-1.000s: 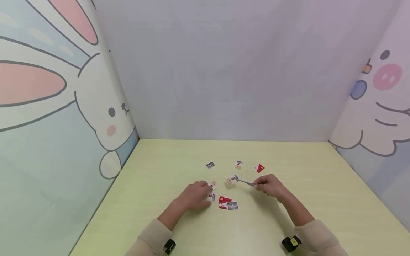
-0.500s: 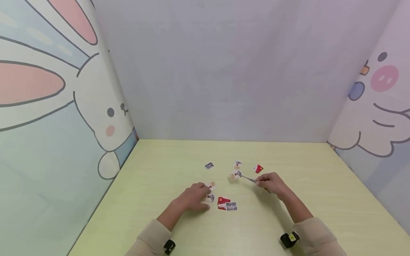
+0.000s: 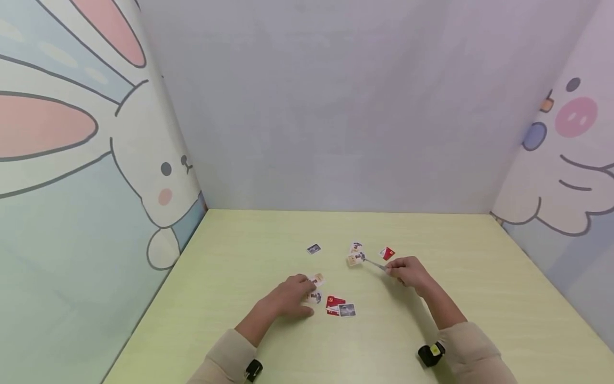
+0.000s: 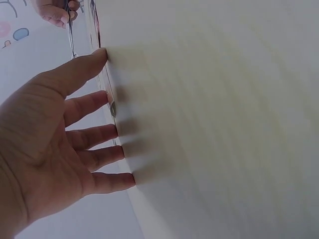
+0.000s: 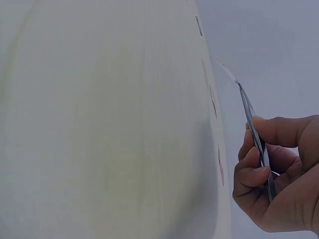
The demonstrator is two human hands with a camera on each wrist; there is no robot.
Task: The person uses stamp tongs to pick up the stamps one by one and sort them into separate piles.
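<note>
My right hand (image 3: 408, 272) pinches a pair of metal tweezers (image 5: 251, 119) between thumb and fingers. At their tips hangs a small white-and-tan printed stamp (image 3: 354, 260), seen nearly edge-on and apart from the table in the right wrist view. In the head view it overlaps the front of another stamp (image 3: 356, 246). My left hand (image 4: 55, 144) has its fingers spread, with the tips resting on the table. It partly covers two light stamps, one tan-edged (image 3: 318, 279) and one with a dark figure (image 3: 315, 297).
Right of the left hand lie a red stamp (image 3: 336, 302) and a grey picture stamp (image 3: 347, 310), overlapping. Farther back are a grey stamp (image 3: 314, 249) and a red-and-white one (image 3: 387, 253). Cartoon-printed walls flank the yellow table (image 3: 249, 234).
My right hand has moved the tweezers and the pinched stamp away from me and slightly right, toward the back-row stamp. The left hand has stayed about where it was.
</note>
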